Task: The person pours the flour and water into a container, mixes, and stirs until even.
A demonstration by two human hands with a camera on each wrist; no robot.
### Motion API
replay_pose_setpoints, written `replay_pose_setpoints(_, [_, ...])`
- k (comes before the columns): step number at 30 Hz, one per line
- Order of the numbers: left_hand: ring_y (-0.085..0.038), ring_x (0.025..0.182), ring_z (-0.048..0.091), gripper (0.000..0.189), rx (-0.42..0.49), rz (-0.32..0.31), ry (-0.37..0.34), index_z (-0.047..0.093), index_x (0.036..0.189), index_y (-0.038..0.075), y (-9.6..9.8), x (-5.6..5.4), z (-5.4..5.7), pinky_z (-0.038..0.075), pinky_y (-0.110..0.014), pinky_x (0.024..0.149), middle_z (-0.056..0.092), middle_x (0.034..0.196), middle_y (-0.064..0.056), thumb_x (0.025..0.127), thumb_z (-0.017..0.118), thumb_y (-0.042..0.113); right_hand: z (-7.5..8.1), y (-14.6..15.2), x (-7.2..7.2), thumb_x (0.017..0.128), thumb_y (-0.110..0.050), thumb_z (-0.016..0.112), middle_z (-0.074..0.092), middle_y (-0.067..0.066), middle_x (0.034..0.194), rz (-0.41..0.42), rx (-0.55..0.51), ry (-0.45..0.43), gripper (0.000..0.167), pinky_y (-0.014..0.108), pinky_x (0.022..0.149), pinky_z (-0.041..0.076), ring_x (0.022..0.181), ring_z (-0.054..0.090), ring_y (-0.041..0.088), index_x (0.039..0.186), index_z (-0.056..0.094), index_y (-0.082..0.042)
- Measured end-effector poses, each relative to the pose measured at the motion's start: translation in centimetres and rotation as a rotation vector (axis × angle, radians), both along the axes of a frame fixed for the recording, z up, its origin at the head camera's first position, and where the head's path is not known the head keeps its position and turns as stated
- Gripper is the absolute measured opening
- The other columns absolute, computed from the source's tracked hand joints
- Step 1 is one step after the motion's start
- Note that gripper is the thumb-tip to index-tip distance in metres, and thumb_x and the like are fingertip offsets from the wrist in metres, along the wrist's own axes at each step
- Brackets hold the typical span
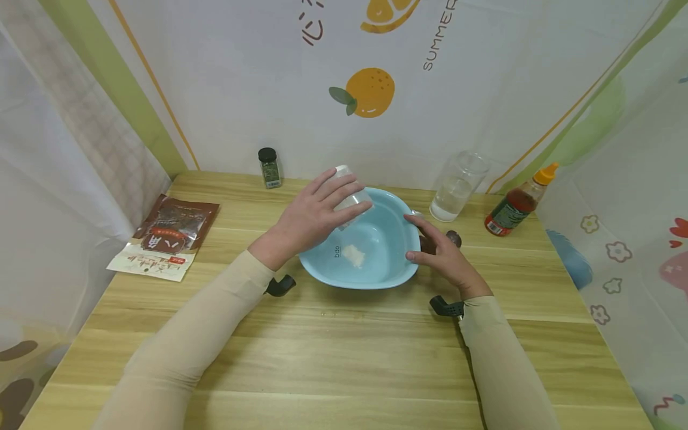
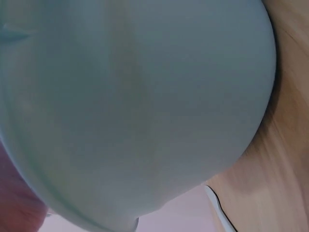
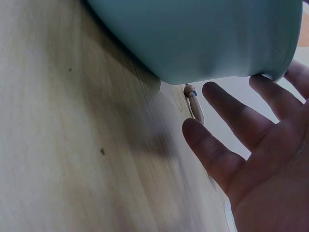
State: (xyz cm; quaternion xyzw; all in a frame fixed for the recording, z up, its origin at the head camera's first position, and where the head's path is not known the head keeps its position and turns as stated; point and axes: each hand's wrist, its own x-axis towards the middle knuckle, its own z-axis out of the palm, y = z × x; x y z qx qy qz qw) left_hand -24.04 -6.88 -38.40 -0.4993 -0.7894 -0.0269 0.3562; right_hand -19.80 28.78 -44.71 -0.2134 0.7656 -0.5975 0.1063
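Beige sleeves nearest cam; w/ clear cup gripped in L hand, tilted over blue basin, tip slowly, prob. best low near white powder inside; w/ R hand spread at rim, brace basin lightly vs. sliding

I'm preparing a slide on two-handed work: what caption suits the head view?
Left hand holds a tilted cup over a blue basin with white powder inside; right hand touches the rim.
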Motion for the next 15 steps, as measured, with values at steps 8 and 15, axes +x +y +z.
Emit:
replay_pose_setpoints(8, [-0.035,0.15,0.052,0.063,0.123,0.004,-0.08,0.068,0.15,0.019,-0.6,-0.1,-0.3,0.026,-0.051,0.137,0.064,0.153,-0.012,0.093,0.075,-0.007,0.0,0.0,0.0,0.101,0.0,0.076,0.026,0.011,0.182,-0.004,0.005,-0.002,0.086,0.032,0.099,0.064,0.153,0.046,0.052,0.175,0.035,-0.015])
replay_pose_setpoints(15, [-0.038,0.147,0.053,0.073,0.205,-0.02,-0.196,0.064,0.151,0.013,-1.3,-0.1,-0.3,0.028,-0.055,0.135,0.062,0.154,-0.017,0.084,0.085,-0.006,-0.1,0.1,0.0,0.101,-0.001,0.076,0.024,0.009,0.183,-0.009,0.013,-0.007,0.086,0.032,0.1,0.063,0.155,0.044,0.052,0.175,0.035,-0.015])
